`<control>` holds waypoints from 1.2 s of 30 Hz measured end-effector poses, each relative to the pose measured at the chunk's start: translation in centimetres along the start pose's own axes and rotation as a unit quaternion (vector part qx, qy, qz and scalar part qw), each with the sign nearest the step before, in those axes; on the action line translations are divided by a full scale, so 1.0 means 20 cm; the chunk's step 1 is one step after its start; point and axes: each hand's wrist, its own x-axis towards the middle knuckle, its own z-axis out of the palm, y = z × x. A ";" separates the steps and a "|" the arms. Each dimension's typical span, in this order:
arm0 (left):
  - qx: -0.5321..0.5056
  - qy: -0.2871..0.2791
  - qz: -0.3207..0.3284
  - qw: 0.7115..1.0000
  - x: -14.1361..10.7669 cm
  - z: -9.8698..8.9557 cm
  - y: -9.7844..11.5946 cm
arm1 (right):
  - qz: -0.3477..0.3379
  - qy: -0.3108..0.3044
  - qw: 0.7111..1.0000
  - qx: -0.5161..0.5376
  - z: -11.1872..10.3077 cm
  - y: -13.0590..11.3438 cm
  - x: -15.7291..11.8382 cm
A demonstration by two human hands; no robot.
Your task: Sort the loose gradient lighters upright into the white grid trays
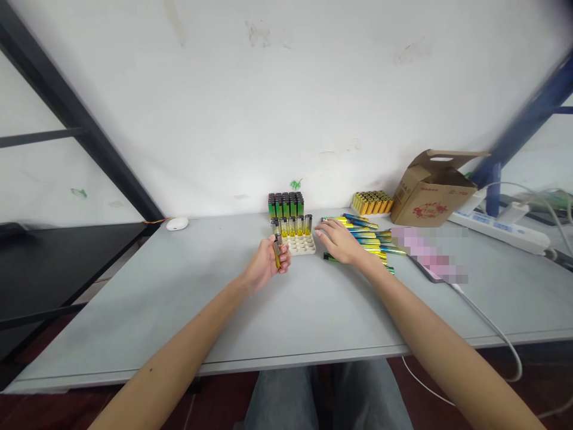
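A yellow lighter with a dark top (277,255) stands in my left hand (265,263), fingers wrapped round it. Just beyond is a cream tray with round holes (301,246), its back row filled by several upright clear-and-yellow lighters (292,227). My right hand (339,240) lies over the left part of a loose pile of shiny blue, green and yellow lighter-like pieces (371,245). Its thumb and fingers are apart, and I see nothing held between them; the fingertips rest on or near the pile.
Green lighters with black tops (285,206) stand in a block by the wall. Farther right are a tray of yellow-orange tubes (372,203), an open cardboard box (432,197), a power strip (501,228) and a phone on a cable (425,257). A white case (178,224) lies at left.
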 end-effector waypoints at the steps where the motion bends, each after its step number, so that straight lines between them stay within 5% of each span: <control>1: 0.000 -0.001 -0.001 1.000 0.00 0.00 0.00 | 0.001 0.002 1.000 0.002 0.00 0.00 0.00; 6: -0.022 -0.024 0.010 0.999 0.00 -0.02 -0.01 | 0.011 0.023 1.000 0.012 -0.02 -0.02 0.00; 14: 0.054 0.019 0.046 0.997 0.00 0.00 -0.02 | 0.080 0.183 0.964 0.176 -0.08 -0.15 0.00; 22: 0.193 -0.047 0.070 0.978 0.02 -0.04 -0.06 | 0.016 0.075 0.936 0.343 -0.04 -0.34 0.00; 31: 0.278 -0.059 0.088 0.955 0.02 -0.04 -0.07 | 0.068 0.061 0.873 0.479 0.04 -0.34 0.02; 33: 0.323 -0.030 0.113 0.939 0.02 -0.05 -0.06 | 0.088 0.082 0.858 0.500 0.05 -0.33 0.04; 36: 0.409 0.100 0.178 0.890 0.02 -0.09 -0.03 | 0.127 0.166 0.845 0.492 0.05 -0.33 0.09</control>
